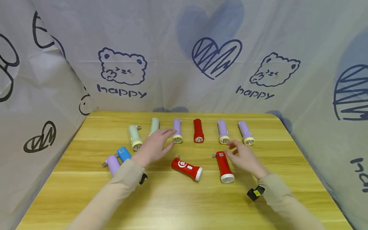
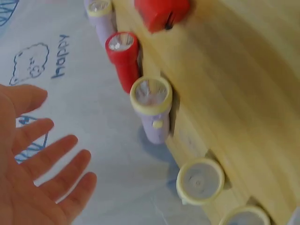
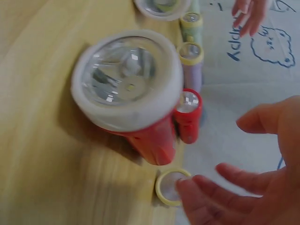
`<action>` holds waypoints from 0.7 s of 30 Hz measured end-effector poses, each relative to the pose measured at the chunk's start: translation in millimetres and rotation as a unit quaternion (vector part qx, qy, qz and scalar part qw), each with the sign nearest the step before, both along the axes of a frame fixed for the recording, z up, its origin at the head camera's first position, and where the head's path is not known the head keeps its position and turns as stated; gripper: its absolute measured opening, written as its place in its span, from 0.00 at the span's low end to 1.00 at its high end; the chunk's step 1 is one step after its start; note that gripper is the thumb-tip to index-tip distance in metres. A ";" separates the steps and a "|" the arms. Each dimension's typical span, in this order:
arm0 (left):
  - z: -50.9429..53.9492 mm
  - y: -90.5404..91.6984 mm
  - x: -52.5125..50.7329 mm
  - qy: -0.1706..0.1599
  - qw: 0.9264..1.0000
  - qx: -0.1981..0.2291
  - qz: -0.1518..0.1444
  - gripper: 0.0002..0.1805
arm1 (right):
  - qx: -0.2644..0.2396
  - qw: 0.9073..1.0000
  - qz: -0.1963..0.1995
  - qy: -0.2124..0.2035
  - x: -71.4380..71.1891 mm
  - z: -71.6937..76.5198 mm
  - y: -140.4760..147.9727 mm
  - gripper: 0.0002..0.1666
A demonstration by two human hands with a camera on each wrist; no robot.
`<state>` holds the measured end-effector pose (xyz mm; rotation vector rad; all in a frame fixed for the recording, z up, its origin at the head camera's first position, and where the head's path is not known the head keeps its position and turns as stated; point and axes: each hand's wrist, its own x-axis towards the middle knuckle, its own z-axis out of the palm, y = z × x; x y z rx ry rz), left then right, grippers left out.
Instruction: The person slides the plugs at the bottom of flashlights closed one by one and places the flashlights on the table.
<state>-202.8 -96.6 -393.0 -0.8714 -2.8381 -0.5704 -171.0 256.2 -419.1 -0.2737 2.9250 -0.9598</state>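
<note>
L hand (image 1: 155, 144) & R hand (image 1: 244, 157) were spread, nothing held; red/white cyl. plastic torch (image 1: 223, 164) beside R hand was judged rollable if brushed.

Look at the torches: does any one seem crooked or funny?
Yes: the middle front red torch lies slanted, nearly crosswise, so it looks askew, while the back-row torches lie more front-to-back.

White backdrop (image 1: 172, 80): "happy" (image 1: 122, 91) below bear drawings (image 1: 123, 68), partial "ha" (image 1: 359, 172) far right. Red flashlight (image 1: 187, 169): round white emblem (image 1: 182, 164).

White-rimmed red flashlights (image 1: 223, 163) (image 1: 188, 169) lie apart, seemingly unlit.
</note>
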 end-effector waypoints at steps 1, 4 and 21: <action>-2.0 2.5 2.2 -0.001 1.000 -0.004 -0.009 0.28 | 0.016 1.000 -0.002 -0.011 0.5 -1.7 -1.5 0.27; -8.5 9.0 8.3 -0.004 0.999 -0.019 -0.037 0.27 | 0.062 0.997 -0.009 -0.040 1.9 -6.2 -5.9 0.32; -35.6 73.1 42.2 0.032 0.981 -0.124 -0.145 0.26 | 0.142 0.984 -0.037 -0.100 19.0 -15.3 -14.8 0.29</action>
